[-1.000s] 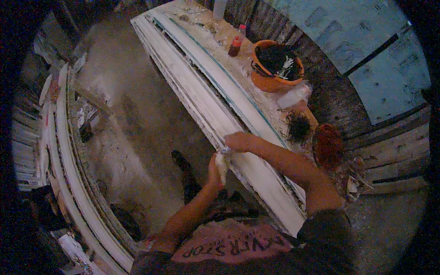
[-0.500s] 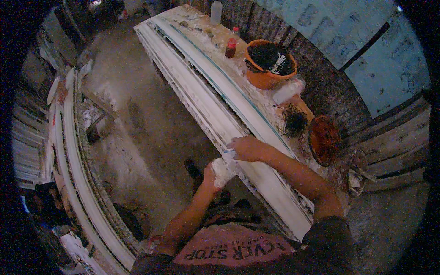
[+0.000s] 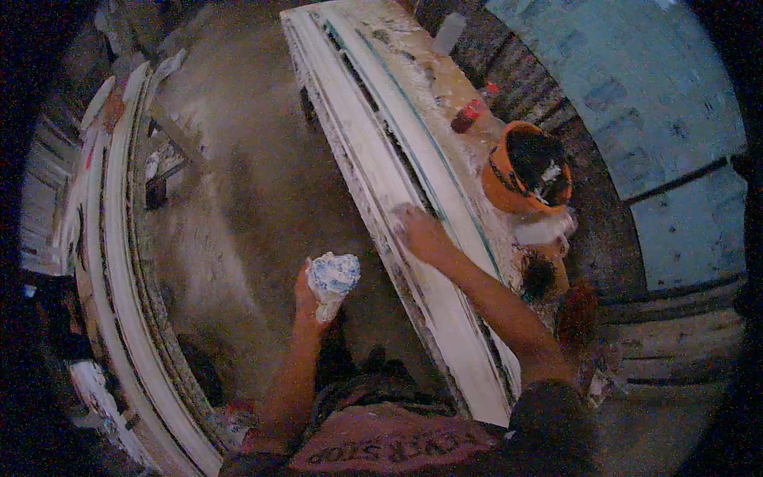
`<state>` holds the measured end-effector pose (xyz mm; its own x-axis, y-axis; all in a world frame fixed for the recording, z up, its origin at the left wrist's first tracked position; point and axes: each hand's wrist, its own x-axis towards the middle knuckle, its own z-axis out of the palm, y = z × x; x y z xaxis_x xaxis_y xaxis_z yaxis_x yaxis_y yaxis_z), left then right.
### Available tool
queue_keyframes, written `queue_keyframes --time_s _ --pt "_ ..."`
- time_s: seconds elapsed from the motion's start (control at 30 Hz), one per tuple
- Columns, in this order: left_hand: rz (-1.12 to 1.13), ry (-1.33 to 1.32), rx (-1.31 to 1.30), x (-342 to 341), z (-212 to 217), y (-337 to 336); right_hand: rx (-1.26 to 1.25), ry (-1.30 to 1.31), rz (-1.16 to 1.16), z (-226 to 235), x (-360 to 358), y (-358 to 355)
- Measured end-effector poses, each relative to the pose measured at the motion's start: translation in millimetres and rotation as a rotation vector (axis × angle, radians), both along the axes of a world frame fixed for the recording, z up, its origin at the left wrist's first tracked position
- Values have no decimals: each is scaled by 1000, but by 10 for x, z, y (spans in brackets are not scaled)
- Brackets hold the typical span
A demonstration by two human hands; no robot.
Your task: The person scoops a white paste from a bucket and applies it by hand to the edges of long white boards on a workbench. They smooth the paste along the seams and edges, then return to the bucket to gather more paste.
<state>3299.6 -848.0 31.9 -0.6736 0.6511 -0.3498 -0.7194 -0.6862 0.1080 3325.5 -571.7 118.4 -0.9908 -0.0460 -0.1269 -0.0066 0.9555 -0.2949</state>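
Note:
My left hand is closed around a white lump with blue patches, held over the floor gap left of the bench. White paste coats the lump and part of the hand; what lies under the paste does not show. My right hand reaches across onto a long white moulded strip with lengthwise ridges and dark grooves. Its fingertips are at the strip's surface, smeared by motion, so whether they grip anything is unclear.
Along the bench's right side stand an orange bucket with dark contents, a red-capped bottle, a pale bottle and a dark fibrous tangle. More long white strips lie at the left. A corrugated wall rises beyond the bench.
My left hand has moved left, away from the strip's edge, bringing the white lump into view. The right hand has slid a little farther along the strip. The view has turned.

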Motion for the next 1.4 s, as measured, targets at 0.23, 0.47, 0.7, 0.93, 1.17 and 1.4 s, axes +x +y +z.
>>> queue_keyframes --time_s 0.23,0.47,0.7,0.93,1.17,1.4 --pt "185 -162 -256 -285 -438 -404 177 287 204 -825 -1322 297" --pt "108 -156 -256 -219 -617 -456 284 20 214 -783 -656 306" --pt "-19 -37 -254 69 -499 -184 244 58 152 -881 632 194" --pt "-49 -83 -201 643 -533 49 151 103 145 -754 2060 136" --pt "-43 21 -38 1225 -619 11 -111 15 -152 -378 3119 -114" --pt "-7 92 -10 1759 -613 362 -510 371 -194 225 2941 -891"
